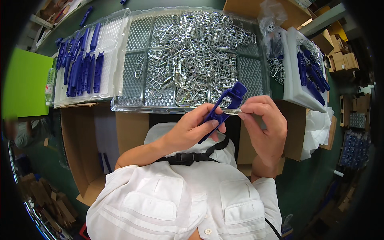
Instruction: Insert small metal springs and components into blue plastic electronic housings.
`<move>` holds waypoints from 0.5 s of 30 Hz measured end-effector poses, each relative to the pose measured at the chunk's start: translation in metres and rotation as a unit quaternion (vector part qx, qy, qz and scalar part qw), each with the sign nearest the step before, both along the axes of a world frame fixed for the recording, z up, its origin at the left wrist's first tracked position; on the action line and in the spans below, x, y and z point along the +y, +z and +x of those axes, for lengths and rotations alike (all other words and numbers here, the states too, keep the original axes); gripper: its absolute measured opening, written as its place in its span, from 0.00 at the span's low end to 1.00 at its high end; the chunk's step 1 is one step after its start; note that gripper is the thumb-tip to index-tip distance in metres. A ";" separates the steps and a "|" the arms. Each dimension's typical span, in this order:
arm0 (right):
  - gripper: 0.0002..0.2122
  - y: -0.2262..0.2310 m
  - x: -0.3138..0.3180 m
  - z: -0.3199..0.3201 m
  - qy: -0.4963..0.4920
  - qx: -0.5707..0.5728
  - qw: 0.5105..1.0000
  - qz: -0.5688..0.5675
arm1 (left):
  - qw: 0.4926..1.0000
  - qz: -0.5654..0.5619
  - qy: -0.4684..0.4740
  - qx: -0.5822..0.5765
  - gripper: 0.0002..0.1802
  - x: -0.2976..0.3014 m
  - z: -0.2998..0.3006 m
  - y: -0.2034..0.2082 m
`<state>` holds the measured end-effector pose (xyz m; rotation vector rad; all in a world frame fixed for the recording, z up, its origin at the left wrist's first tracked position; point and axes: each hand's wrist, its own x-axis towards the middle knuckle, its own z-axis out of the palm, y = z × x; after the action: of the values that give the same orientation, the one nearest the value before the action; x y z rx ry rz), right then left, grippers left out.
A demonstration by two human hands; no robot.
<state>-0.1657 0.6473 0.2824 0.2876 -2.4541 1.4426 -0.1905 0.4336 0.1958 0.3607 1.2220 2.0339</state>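
Observation:
My left hand [200,124] is closed round a dark blue plastic housing [236,93], a long part with an open, hollow middle, tilted up to the right. Between the thumb and fingers of my right hand [264,120] is a small shiny metal clip [232,111], which reaches to the opening of the housing. Whether the clip touches the housing I cannot tell. Just beyond my hands stands a clear plastic tray [132,92] with a heap of similar metal clips [196,52].
To the left, a white tray [110,66] carries several blue plastic parts [82,66]. A white foam box [294,72] at right holds blue pieces [314,76]. Cardboard boxes [78,140] stand under the table edge. A plastic bottle [50,86] is at far left.

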 end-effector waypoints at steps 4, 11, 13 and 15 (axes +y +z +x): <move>0.09 0.005 -0.003 -0.010 -0.007 0.059 0.985 0.162 | 0.998 -0.058 0.012 0.015 0.14 0.002 0.001 0.004; 0.08 -0.003 -0.009 -0.016 0.009 0.044 0.983 0.177 | 0.987 -0.127 0.025 0.099 0.13 0.006 -0.001 -0.001; 0.08 -0.002 -0.011 -0.017 0.007 0.043 0.984 0.172 | 0.986 -0.131 0.024 0.105 0.13 0.005 -0.002 -0.001; 0.07 0.001 -0.013 -0.019 0.005 0.036 0.982 0.187 | 0.985 -0.137 0.024 0.100 0.13 0.004 -0.002 0.000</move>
<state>-0.1843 0.6341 0.2831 0.4213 -2.6516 0.9456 -0.1928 0.4374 0.1954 0.4133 1.6252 1.8703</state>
